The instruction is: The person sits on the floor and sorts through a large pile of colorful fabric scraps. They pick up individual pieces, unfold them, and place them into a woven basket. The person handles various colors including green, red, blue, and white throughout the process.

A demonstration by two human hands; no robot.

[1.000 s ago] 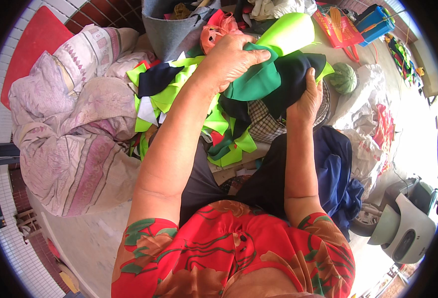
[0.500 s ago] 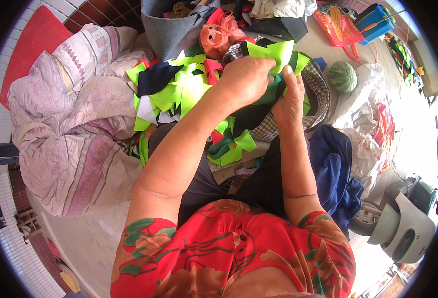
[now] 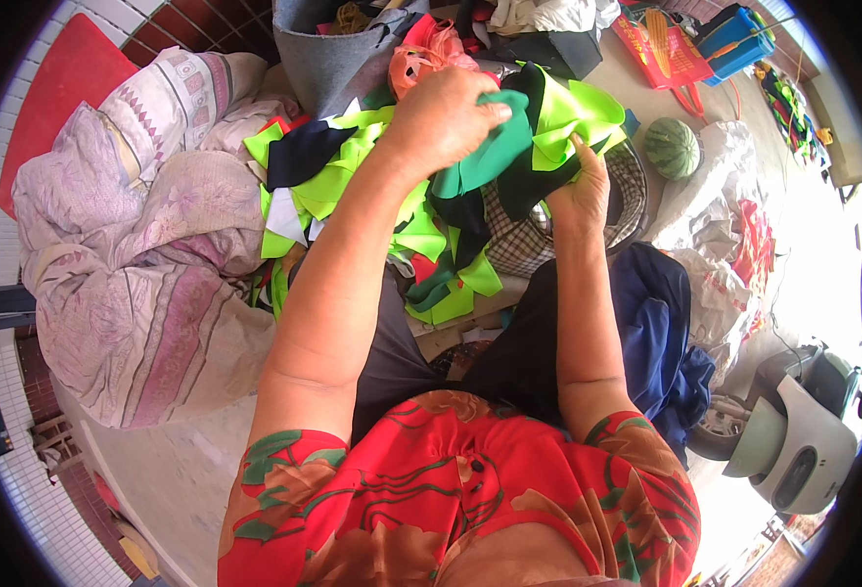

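My left hand [image 3: 443,115] grips a dark green cloth piece [image 3: 490,161] above a heap of bright lime, green and navy fabric scraps [image 3: 353,176] on my lap. My right hand [image 3: 580,191] holds the other side of the bundle, where a lime green piece [image 3: 573,112] folds over dark cloth. A checked cloth [image 3: 519,240] lies under the hands. Both forearms reach forward from a red floral top [image 3: 451,489].
A pale pink patterned quilt [image 3: 147,254] is piled at left. A grey bin [image 3: 328,49] stands ahead. A small watermelon [image 3: 672,147] and white bags [image 3: 715,225] lie at right, with blue cloth [image 3: 656,323] and a grey-white machine [image 3: 793,440] lower right.
The hands have shifted down and slightly right with the bundle. The lime piece that stuck up a second ago is now folded down over the dark cloth.
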